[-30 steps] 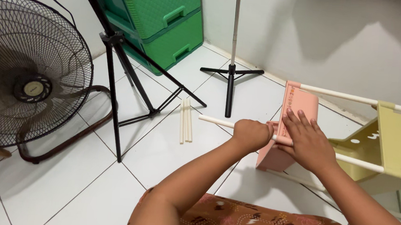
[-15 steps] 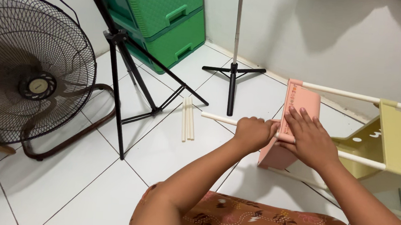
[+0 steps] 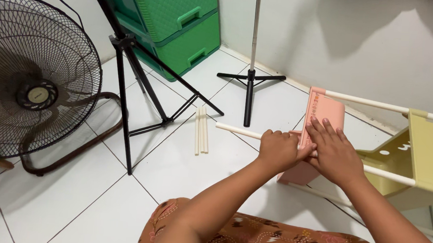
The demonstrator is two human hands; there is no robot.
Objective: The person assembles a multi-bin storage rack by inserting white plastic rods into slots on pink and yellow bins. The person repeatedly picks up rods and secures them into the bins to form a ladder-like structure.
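Both hands have barely shifted since the earlier frames, staying on the pink panel and its rod right of centre.

The left hand (image 3: 278, 150) is curled in a fist around the cream rod (image 3: 238, 131), which runs from the middle of the frame into the pink panel (image 3: 324, 114). The right hand (image 3: 333, 153) lies flat with fingers spread, pressed against the panel's face just beside the left. Further right, a yellow panel (image 3: 430, 151) sits on the same rods near the wall. Three loose cream rods (image 3: 201, 130) lie together on the white tiles at centre, beside a black tripod (image 3: 128, 75). A floor fan (image 3: 31, 80) fills the left edge, green plastic drawers (image 3: 175, 22) stand at the top, and a light stand (image 3: 250, 78) rises at upper centre.
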